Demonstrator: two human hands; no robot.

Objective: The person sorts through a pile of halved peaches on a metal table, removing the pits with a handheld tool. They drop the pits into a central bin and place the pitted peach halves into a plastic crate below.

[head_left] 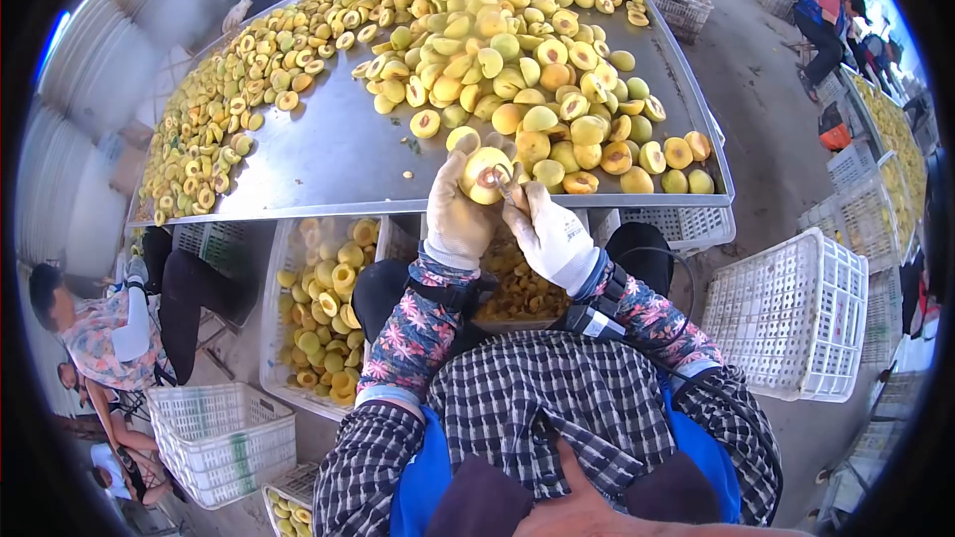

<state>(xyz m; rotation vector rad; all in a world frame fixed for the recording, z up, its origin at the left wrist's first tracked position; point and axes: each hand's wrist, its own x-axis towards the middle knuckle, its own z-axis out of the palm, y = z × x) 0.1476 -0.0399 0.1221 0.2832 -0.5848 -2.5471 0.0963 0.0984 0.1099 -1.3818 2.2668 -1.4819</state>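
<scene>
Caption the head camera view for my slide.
Gloved left hand holds a peach half, right hand holds a tool against it, over a table of peaches.

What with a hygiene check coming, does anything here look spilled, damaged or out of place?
Little stands out. A few dark scraps lie on the bare metal table beside the peach pile. The left hand grips a peach, the right hand a small tool at its pit; nothing looks spilled.

concrete floor (766, 89), white plastic crates (791, 313)
</scene>
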